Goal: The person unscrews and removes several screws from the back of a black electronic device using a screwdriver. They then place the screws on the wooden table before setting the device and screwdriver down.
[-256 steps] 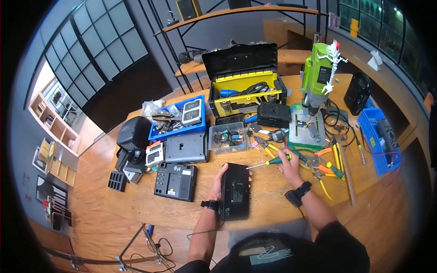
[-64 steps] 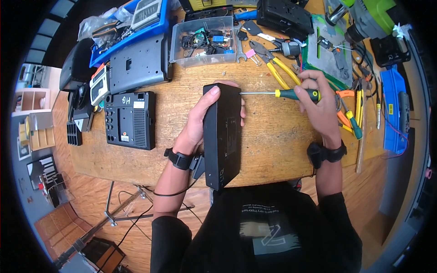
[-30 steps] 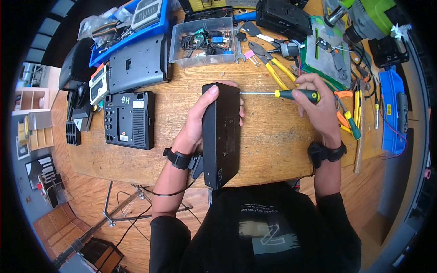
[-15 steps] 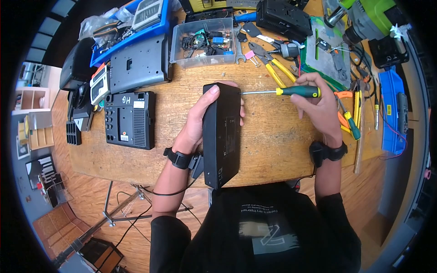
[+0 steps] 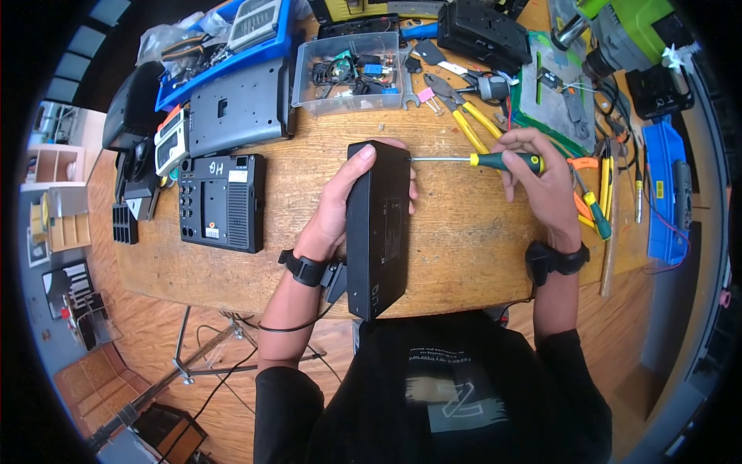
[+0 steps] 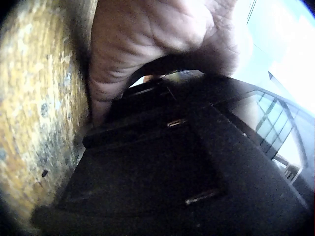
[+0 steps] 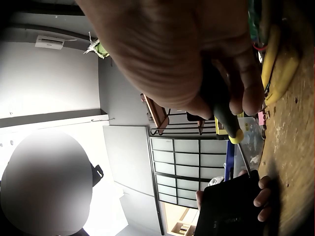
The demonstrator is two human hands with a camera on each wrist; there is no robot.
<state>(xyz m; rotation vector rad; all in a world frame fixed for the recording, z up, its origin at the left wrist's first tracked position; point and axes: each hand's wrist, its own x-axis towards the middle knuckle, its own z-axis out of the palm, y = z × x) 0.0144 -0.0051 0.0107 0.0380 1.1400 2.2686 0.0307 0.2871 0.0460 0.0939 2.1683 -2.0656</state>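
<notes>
A flat black box-shaped device (image 5: 377, 232) stands on its long edge near the front of the table, marked with pale letters. My left hand (image 5: 337, 193) grips its far end, thumb over the top corner and fingers round the far side. In my right hand (image 5: 541, 178) is a screwdriver (image 5: 506, 161) with a green and yellow handle, pinched between thumb and fingers. Its shaft lies level, and the tip meets the device's right face near the far corner. From the right wrist view, the screwdriver (image 7: 224, 108) points down at the device (image 7: 231, 206).
Yellow-handled pliers (image 5: 468, 116) lie beyond the screwdriver. A clear bin (image 5: 348, 100) of electronic parts and a green drill (image 5: 634, 39) stand at the back. On the left lies another black device (image 5: 222, 203); a blue tray (image 5: 666, 193) sits at the right.
Earlier the device lay lower and the screwdriver was angled at it; since then the device has been tipped onto its edge. Over the last second the right fingers have shifted slightly on the handle.
</notes>
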